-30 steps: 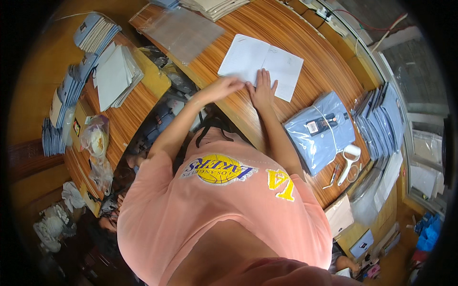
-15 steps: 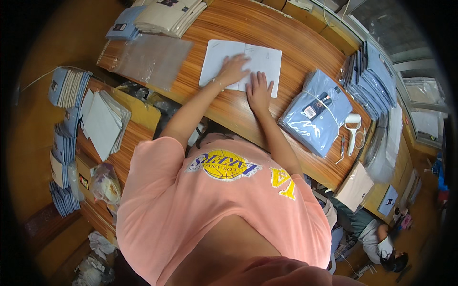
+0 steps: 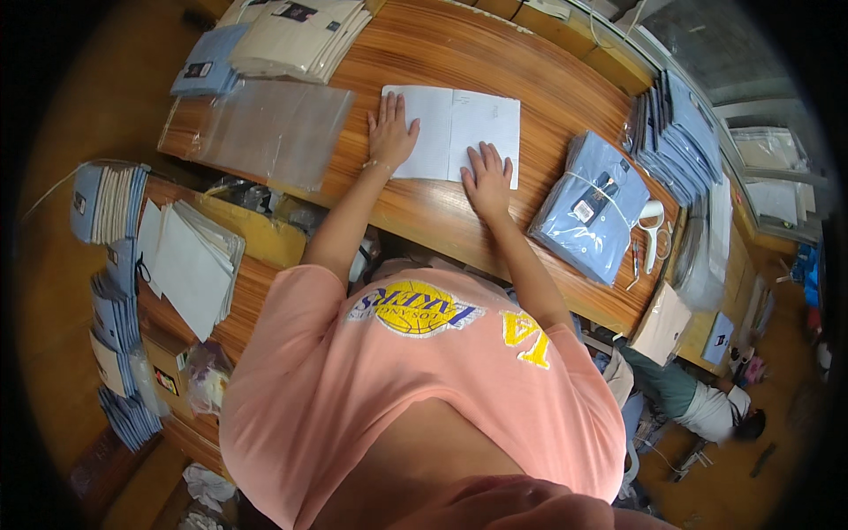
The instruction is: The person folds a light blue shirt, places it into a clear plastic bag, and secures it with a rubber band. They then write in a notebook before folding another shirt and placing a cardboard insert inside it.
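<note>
An open notebook point(image 3: 433, 132) with white pages lies flat on the wooden table point(image 3: 477, 53); a little handwriting shows at the top of its right page. My left hand point(image 3: 392, 137) rests flat across the left page's outer edge, fingers stretched out. On the lower part of the right page lies my right hand point(image 3: 488, 178), its fingers spread. Neither hand holds anything. To the right of my right hand sits a tied bundle of blue folded garments in clear bags point(image 3: 590, 208). A clear plastic bag point(image 3: 274, 132) lies flat to the left of the notebook.
Beige bagged garments point(image 3: 300, 40) are stacked at the far left, more blue ones point(image 3: 676, 141) at the far right. A white tape roller point(image 3: 651, 231) and a pen point(image 3: 635, 262) lie beside the tied bundle. White sheets point(image 3: 190, 265) cover a lower left table. Another person point(image 3: 707, 408) is at lower right.
My left hand has slid from the notebook's middle to its left edge. My right hand stays on the right page, shifted slightly. The view has moved a little.
</note>
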Available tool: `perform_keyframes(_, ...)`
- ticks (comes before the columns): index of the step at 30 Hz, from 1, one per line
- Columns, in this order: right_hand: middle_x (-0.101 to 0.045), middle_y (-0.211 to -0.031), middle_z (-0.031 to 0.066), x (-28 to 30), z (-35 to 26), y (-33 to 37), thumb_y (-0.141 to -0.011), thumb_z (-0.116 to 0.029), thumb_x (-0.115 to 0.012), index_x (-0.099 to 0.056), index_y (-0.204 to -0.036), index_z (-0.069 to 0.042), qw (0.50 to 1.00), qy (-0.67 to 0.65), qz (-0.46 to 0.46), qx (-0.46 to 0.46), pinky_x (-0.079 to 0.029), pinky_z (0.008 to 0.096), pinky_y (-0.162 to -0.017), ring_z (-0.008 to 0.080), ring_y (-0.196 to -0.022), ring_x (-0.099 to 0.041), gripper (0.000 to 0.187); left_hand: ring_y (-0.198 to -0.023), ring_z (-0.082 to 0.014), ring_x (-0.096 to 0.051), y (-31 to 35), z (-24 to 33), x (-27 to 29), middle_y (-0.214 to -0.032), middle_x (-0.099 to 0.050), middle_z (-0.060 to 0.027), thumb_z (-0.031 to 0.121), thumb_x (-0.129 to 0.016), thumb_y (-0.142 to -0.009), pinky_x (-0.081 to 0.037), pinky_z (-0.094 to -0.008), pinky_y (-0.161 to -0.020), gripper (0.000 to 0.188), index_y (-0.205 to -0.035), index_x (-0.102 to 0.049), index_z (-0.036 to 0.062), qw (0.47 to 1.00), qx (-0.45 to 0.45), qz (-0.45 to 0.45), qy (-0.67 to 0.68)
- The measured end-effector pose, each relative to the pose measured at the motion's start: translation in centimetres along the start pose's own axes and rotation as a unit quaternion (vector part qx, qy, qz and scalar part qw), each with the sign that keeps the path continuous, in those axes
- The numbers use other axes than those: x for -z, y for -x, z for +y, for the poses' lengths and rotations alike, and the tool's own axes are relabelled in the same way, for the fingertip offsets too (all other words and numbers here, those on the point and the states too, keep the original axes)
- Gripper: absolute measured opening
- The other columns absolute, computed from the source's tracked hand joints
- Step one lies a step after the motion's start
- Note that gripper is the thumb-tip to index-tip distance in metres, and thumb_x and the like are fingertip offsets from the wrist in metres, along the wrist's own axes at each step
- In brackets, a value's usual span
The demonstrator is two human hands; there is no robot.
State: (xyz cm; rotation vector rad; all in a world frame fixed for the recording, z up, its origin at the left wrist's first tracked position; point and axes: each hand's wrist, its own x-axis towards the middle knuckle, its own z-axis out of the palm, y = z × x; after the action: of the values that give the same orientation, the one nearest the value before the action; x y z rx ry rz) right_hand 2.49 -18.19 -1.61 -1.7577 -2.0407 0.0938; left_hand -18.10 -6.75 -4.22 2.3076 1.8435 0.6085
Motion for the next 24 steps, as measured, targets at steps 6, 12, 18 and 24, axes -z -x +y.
perform_keyframes(6,-0.043,-0.131,0.0156,-0.1,-1.2,-0.2,-0.084,-0.025,-0.054,-0.051,-0.121,-0.008,1.0,0.001,-0.02,-0.011,-0.021,0.0562,-0.102,0.0296,-0.127,-0.033,0.042,-0.138,-0.0318,-0.011,-0.1,-1.3,0.8,-0.148,-0.016,-0.0187,0.047,-0.04,-0.09,-0.008,-0.0571,-0.107,0.07,-0.141,-0.021,0.0018,0.999,0.012,-0.045,0.022)
perform_keyframes(12,-0.051,-0.105,0.0208,0.3,-4.2,-2.5,-0.078,-0.014,-0.058,-0.049,-0.119,-0.001,0.977,-0.214,0.003,0.003,-0.038,0.0456,-0.086,0.0353,-0.098,-0.048,0.044,-0.118,-0.0346,-0.039,2.5,-1.1,5.8,-0.124,-0.04,-0.0269,0.033,-0.056,-0.086,-0.031,-0.0424,-0.099,0.068,-0.131,-0.029,-0.0102,0.883,0.286,-0.066,0.366)
perform_keyframes(18,-0.052,-0.094,0.0192,-1.5,-5.3,-2.8,-0.083,-0.018,-0.057,-0.057,-0.111,0.002,0.965,-0.25,-0.061,-0.055,-0.043,0.038,-0.078,0.0326,-0.087,-0.051,0.035,-0.088,-0.0197,-0.059,2.1,-1.6,8.1,-0.101,-0.061,-0.0133,0.022,-0.054,-0.087,-0.046,-0.0284,-0.077,0.037,-0.106,-0.054,-0.0099,0.761,0.33,-0.166,0.533)
perform_keyframes(24,-0.052,-0.103,0.0101,-0.8,-1.7,-3.1,-0.091,-0.042,-0.045,-0.046,-0.126,-0.006,0.792,-0.545,-0.124,-0.246,-0.043,0.0348,-0.078,0.0201,-0.091,-0.049,0.051,-0.083,-0.0103,-0.054,0.4,3.7,9.4,-0.093,-0.061,-0.0059,0.021,-0.051,-0.091,-0.044,-0.0254,-0.075,0.027,-0.104,-0.057,-0.0026,0.838,0.109,-0.166,0.509)
